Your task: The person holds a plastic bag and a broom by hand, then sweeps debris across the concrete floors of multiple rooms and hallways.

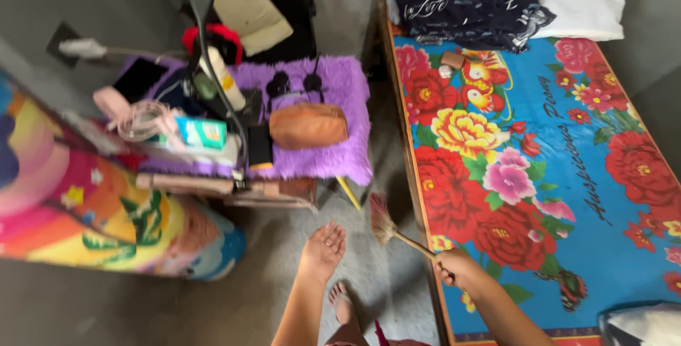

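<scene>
One small hand broom [389,229] is in use, a thin stick handle ending in a fan of stiff straw bristles. It sits just below the middle of the view, bristles toward 10 o'clock and low over the grey concrete floor [269,296], right beside the wooden edge of the bed [415,176]. The right hand [457,268] is closed in a fist around the handle's lower end. The left hand [325,243], at 9 o'clock from the broom and a little apart from it, is spread open, palm up, holding nothing. One bare foot [342,302] shows beneath it.

At 3 o'clock lies one glossy blue bed sheet [567,169] printed with large red, pink and yellow flowers. At 12 o'clock on it are folded cloths [472,9], dark and floral, with a white pillow [589,13] beside them.

At 10 o'clock stands one low table [234,191] covered by a shaggy purple mat [340,154], close enough to narrow the floor strip beside the bed. One tan rounded pouch [308,126], one white bottle [222,76] and one dark phone [139,79] rest there among cables. At 8 o'clock lies one rolled, rainbow-coloured mattress [92,211].
</scene>
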